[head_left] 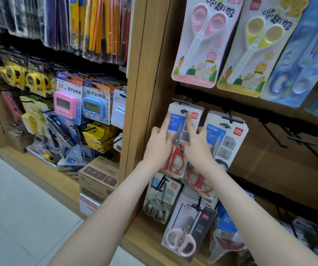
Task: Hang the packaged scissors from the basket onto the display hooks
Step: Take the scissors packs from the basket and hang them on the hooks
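- Centre frame: my left hand (159,144) and right hand (196,148) clasp the scissors pack (175,120) by its side edges, index fingers stretched upward.
- The pack's hole appears threaded on the hook (181,102).
- Best practice: slide it fully back and keep it level before letting go.
- Long axis vertical: blades up, red handles down.
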The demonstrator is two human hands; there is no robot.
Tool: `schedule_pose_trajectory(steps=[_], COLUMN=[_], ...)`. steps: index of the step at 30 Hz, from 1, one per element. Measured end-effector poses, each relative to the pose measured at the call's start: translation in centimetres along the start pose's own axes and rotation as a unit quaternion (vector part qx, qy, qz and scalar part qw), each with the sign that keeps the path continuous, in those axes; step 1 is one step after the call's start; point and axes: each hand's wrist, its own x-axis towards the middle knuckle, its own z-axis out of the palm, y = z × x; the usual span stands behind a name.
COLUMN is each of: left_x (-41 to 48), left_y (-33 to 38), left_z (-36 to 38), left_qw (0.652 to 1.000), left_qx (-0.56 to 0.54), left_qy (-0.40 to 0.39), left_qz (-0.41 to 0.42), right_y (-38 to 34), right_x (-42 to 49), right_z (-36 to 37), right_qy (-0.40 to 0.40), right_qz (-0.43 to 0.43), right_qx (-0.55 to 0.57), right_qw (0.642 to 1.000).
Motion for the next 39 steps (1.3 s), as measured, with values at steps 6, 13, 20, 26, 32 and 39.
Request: schedule_pose_trajectory(steps=[6, 13, 20, 26, 32, 39], left_x=[0.3, -2.8, -12.0, -21.4, -31.4, -40.2], left_y=[-0.7, 0.5, 6.2, 12.2, 14.5, 10.4], left_z=[0.9, 2.8, 8.2, 16.3, 25.2, 33.4], left_qw=[0.999, 0.998, 0.985, 0.941, 0.840, 0.748], left_qx=[0.040, 0.057, 0.149, 0.177, 0.241, 0.293], left_qy=[-0.006, 0.007, -0.015, -0.233, -0.452, -0.593], left_qz=[0.032, 0.035, 0.088, 0.169, 0.177, 0.056], right_y=[1.6, 4.7, 11.3, 18.0, 27.1, 35.9], right_x=[-1.1, -6.5, -15.6, -27.9, -42.2, -52.6], right_z=[0.1, -2.5, -7.4, -12.5, -15.0, -16.0], right_qy=[0.016, 0.095, 0.100, 0.107, 0.065, -0.064], right_qz=[-0.026, -0.100, -0.037, 0.055, 0.196, 0.364], right_qx=[-0.041, -0.083, -0.171, -0.187, -0.195, -0.182], right_qw=[0.999, 0.987, 0.979, 0.975, 0.959, 0.911])
